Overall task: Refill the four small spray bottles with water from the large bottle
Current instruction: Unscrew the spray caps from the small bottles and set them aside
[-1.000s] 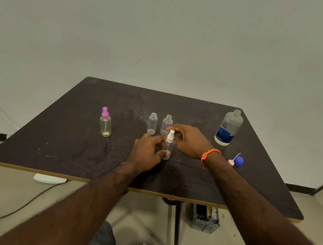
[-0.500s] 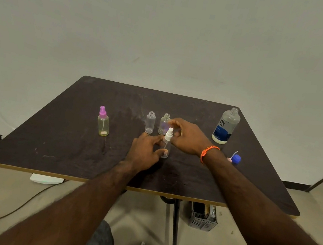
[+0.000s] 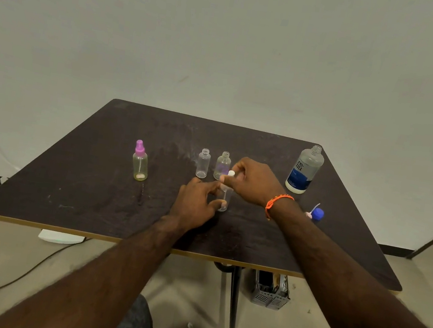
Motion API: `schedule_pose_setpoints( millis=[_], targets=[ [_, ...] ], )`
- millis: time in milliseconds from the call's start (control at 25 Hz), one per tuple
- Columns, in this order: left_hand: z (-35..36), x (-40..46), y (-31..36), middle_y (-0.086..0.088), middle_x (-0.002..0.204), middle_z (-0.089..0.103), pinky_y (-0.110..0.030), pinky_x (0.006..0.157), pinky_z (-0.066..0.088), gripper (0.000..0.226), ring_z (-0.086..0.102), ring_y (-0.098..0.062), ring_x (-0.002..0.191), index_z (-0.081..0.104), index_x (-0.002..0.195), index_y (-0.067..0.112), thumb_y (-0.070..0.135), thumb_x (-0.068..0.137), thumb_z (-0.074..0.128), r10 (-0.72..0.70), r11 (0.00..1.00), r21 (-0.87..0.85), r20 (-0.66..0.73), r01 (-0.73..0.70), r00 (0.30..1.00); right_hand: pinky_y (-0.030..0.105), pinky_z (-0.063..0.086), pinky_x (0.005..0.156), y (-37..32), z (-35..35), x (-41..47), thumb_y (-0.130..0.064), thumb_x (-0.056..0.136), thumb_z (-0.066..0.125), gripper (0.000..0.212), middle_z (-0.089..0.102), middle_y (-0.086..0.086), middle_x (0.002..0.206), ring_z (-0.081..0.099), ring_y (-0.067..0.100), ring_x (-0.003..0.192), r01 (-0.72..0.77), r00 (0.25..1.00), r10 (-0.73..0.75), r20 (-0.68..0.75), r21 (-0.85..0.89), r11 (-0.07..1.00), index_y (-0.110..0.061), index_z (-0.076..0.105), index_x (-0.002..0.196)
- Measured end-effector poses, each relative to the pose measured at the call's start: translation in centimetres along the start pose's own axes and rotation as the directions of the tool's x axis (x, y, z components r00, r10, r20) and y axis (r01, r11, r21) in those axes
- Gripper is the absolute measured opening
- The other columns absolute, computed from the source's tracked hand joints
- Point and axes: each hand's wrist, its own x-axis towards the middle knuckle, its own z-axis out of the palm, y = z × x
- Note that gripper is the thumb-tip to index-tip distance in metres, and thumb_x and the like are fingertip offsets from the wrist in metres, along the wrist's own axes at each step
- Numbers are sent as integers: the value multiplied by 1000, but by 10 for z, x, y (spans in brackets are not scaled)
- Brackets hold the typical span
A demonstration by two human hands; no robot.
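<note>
Fingers (image 3: 213, 204) of left hand (image 3: 195, 203) curled round clear spray bottle (image 3: 223, 197) upright on table (image 3: 77, 193); right hand (image 3: 252, 181) pinches its white spray cap (image 3: 230, 173).

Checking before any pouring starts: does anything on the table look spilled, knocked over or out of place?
Nothing stands out. All four small bottles and the large bottle stand upright, the latter uncapped with its blue cap lying beside it. The dark table shows only dull scuffs, no clear puddle.

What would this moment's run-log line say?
left hand: holds small clear bottle | right hand: pinches white spray cap | large bottle: uncapped, upright
</note>
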Motion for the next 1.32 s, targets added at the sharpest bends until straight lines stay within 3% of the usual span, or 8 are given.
schedule_pose_setpoints(
  millis=[80, 160, 280, 440, 600, 840, 1040, 1320],
  targets=[
    [-1, 0, 1, 19, 99, 70, -54, 97, 51, 11, 59, -19, 107, 69, 95, 34, 38, 90, 76, -4, 1000, 0, 4, 4, 1000, 35, 50, 73, 0, 2, 3, -39, 92, 64, 25, 67, -1, 89, 62, 19, 82, 10, 1000, -10, -30, -9, 1000, -15, 68, 95],
    [-2, 0, 1, 19, 98, 69, -55, 97, 50, 10, 58, -19, 108, 68, 94, 34, 40, 90, 75, -13, 1000, -3, 14, 13, 1000, 33, 51, 83, -3, -4, 3, -18, 93, 61, 18, 70, 2, 104, 64, 22, 96, 116, 990, -119, 71, 44, 992, -13, 71, 106],
    [-2, -1, 0, 18, 97, 68, -55, 98, 49, 9, 56, -19, 108, 66, 91, 34, 40, 91, 73, -15, 1000, -4, 23, 15, 1000, 31, 49, 97, -10, -8, -1, -10, 88, 62, 45, 63, 0, 127, 59, 16, 115, 188, 972, -195, 130, 69, 980, -15, 60, 132],
    [-1, -2, 2, 18, 103, 67, -54, 99, 49, 11, 55, -18, 109, 69, 101, 33, 39, 93, 73, -29, 1000, 10, 26, 29, 999, 34, 51, 78, -7, 0, 4, -38, 95, 60, 24, 67, -2, 98, 61, 17, 89, 33, 999, -34, -7, -82, 996, -17, 66, 104],
    [-1, -2, 2, 20, 97, 66, -53, 97, 49, 11, 55, -17, 104, 63, 92, 35, 41, 92, 73, -22, 999, 28, 22, 21, 1000, 26, 46, 84, -8, -4, 0, -9, 89, 61, 34, 62, -6, 114, 59, 13, 101, 110, 989, -117, 89, 76, 991, -16, 64, 122],
    [-7, 4, 6, 17, 106, 72, -54, 98, 54, 31, 65, -15, 113, 67, 97, 36, 62, 81, 69, -47, 998, 42, 46, 45, 998, 40, 54, 84, -10, 7, -2, -21, 92, 65, 18, 73, 6, 102, 65, 22, 92, 63, 994, -65, -83, -27, 998, -13, 74, 105],
    [-10, 14, 14, 10, 97, 77, -54, 95, 56, 37, 71, -9, 95, 78, 108, 23, 54, 89, 73, -99, 995, -21, -4, 99, 995, 31, 55, 85, -9, 13, -8, -9, 93, 59, 30, 70, 5, 119, 67, 20, 98, 65, 988, -51, -147, 89, 994, -18, 66, 120],
    [-8, 14, 7, 16, 93, 76, -52, 87, 59, 58, 70, -8, 93, 77, 110, 29, 76, 83, 55, -36, 999, 13, -12, 36, 999, 27, 51, 94, 1, -35, -7, -9, 92, 60, 32, 71, -3, 113, 66, 12, 102, 38, 960, 44, -275, 286, 958, -19, 59, 122]
  ],
)
